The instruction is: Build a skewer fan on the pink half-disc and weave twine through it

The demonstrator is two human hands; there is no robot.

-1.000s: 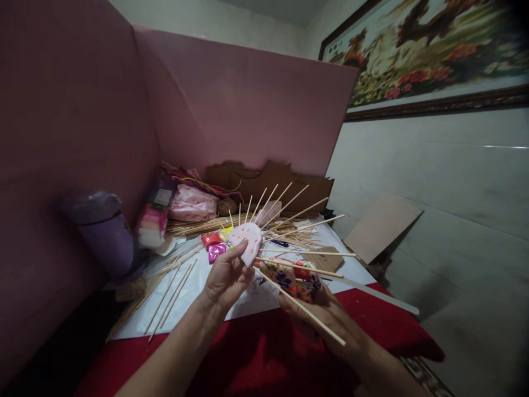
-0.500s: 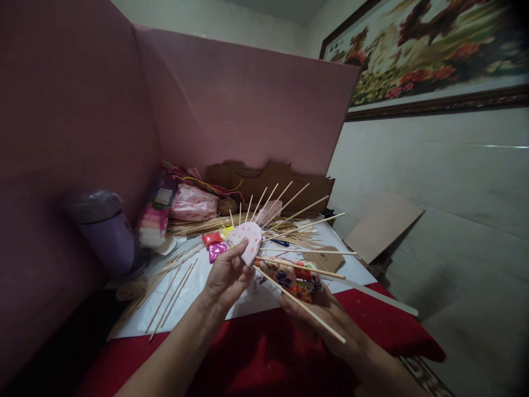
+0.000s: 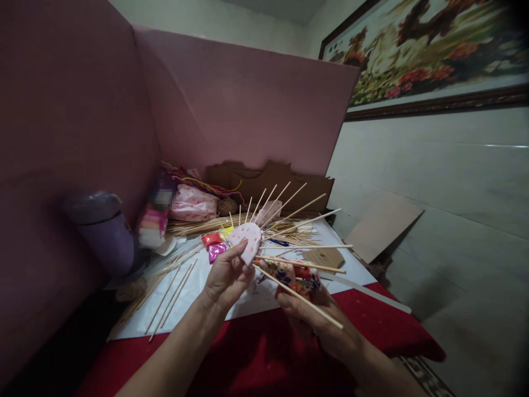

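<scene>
My left hand (image 3: 229,275) pinches a pink fabric-covered piece with red spots (image 3: 247,241) between thumb and fingers. Several thin wooden sticks (image 3: 301,247) fan out from its edge, upward and to the right. My right hand (image 3: 318,314) is wrapped around a hot glue gun (image 3: 285,273) covered in floral cloth. A small red light glows on the gun, and a long whitish glue stick (image 3: 372,292) juts out of its back. Its nozzle points at the lower edge of the spotted piece, close to the lowest sticks; whether it touches is unclear.
White sheeting (image 3: 185,309) covers part of a red-clothed table (image 3: 388,314). Behind lie bundled sticks (image 3: 198,226), colourful packets (image 3: 217,252), a spotted cloth bundle (image 3: 194,203) and a twine ball (image 3: 227,207). A purple lidded container (image 3: 107,237) stands left; torn cardboard (image 3: 268,179) leans behind.
The right-hand stick tips have shifted slightly up and left. My right hand and the glue gun have moved a little, with the glue stick's end now farther left. Both holds are unchanged.
</scene>
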